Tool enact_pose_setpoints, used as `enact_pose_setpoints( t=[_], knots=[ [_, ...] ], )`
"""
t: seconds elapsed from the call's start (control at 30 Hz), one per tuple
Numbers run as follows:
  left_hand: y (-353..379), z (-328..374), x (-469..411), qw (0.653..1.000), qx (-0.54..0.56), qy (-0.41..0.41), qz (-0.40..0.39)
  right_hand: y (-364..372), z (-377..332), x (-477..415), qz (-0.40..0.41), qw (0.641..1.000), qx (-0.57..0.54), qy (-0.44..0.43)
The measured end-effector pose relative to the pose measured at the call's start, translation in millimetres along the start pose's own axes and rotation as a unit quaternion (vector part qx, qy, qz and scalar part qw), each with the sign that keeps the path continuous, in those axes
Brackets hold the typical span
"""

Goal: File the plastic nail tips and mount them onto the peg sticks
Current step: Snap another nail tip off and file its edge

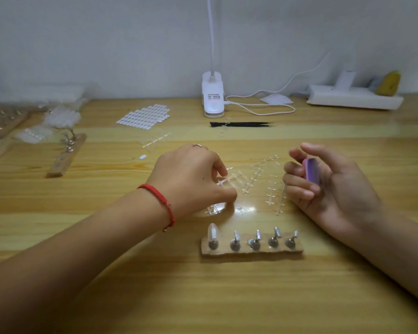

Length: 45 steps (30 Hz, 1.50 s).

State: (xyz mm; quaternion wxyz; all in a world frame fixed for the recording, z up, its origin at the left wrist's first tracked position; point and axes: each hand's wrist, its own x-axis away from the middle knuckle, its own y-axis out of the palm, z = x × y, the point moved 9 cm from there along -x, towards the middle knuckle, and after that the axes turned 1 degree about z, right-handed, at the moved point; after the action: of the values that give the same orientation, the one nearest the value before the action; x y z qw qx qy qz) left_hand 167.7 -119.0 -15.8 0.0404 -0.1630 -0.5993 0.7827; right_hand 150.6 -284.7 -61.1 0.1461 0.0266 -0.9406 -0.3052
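Pinching a clear tip strip [223, 181] lying on the desk [130, 273], the left hand [193, 179] has its grip closed on it. The right hand [331, 189], palm up, curls its grip round a purple file [312, 173]. Nearer, a peg block [251, 251] carries one tip [212, 231] on its leftmost peg.

Showing a wooden tabletop [130, 297], pale planks running left to right. Carrying a peg block [251, 252] near the front, with clear sprues [273, 189] of nail tips lying just behind it. Holding a second peg block [67, 156] well off to the left, near bags [60, 116] of tips. Bearing a sheet [144, 116] of white tabs, black tweezers [241, 124] and a lamp base [212, 97] further back, a looped cable [263, 109] lying beside the base and a power strip [352, 98] sitting at the far right.
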Motion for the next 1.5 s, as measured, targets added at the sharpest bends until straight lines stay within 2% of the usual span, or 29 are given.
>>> enact_pose_setpoints(
  t=[0.1, 0.17, 0.3, 0.37, 0.43, 0.5, 0.57, 0.67, 0.77, 0.83, 0.93, 1.0, 1.13, 1.3, 1.5],
  knots=[
    [-17.6, 7.1, 1.8, 0.996, 0.077, 0.032, 0.037, 2.6, -0.8, 0.5, -0.010, 0.999, 0.028, -0.012],
    [-35.1, 19.6, 6.5, 0.984, 0.135, 0.089, 0.071, 6.4, 0.9, 0.2, -0.030, 0.995, 0.087, -0.021],
    [-50.0, 48.0, 18.9, 0.970, 0.123, 0.193, 0.081, 24.4, 6.8, 2.9, -0.121, 0.966, 0.225, -0.042],
    [-50.4, 56.4, 23.3, 0.963, 0.114, 0.229, 0.088, 27.3, 7.0, 5.2, -0.134, 0.955, 0.260, -0.058],
    [-49.6, 59.1, 26.1, 0.956, 0.113, 0.250, 0.104, 24.3, 5.5, 5.2, -0.123, 0.958, 0.252, -0.065],
    [-48.5, 49.6, 26.4, 0.955, 0.158, 0.218, 0.125, 19.0, 4.4, 3.9, -0.100, 0.968, 0.224, -0.058],
    [-41.9, 30.5, 27.0, 0.951, 0.246, 0.135, 0.127, 15.7, 3.3, 3.2, -0.086, 0.975, 0.197, -0.058],
    [-18.5, 10.9, 27.4, 0.932, 0.356, 0.028, 0.061, 17.5, 3.2, 3.4, -0.088, 0.973, 0.204, -0.066],
    [-5.2, 7.8, 27.2, 0.886, 0.463, -0.015, 0.005, 18.8, 3.3, 3.7, -0.094, 0.965, 0.232, -0.078],
    [-3.3, 7.5, 26.9, 0.872, 0.488, -0.028, -0.001, 17.9, 2.6, 5.8, -0.089, 0.957, 0.263, -0.087],
    [-4.4, 4.4, 25.9, 0.871, 0.491, -0.035, 0.004, 21.6, 2.2, 10.2, -0.087, 0.939, 0.317, -0.099],
    [-2.9, 2.5, 27.1, 0.871, 0.490, -0.034, -0.002, 25.8, 3.2, 11.9, -0.103, 0.938, 0.315, -0.097],
    [6.4, -4.5, 32.2, 0.850, 0.523, -0.059, -0.012, 28.6, 2.5, 13.5, -0.106, 0.935, 0.324, -0.100],
    [12.9, 0.3, 33.1, 0.836, 0.546, -0.038, -0.036, 25.9, 4.5, 11.5, -0.102, 0.933, 0.336, -0.077],
    [11.9, 6.9, 31.5, 0.833, 0.551, -0.004, -0.050, 31.3, 9.5, 11.9, -0.147, 0.923, 0.353, -0.040]
  ],
)
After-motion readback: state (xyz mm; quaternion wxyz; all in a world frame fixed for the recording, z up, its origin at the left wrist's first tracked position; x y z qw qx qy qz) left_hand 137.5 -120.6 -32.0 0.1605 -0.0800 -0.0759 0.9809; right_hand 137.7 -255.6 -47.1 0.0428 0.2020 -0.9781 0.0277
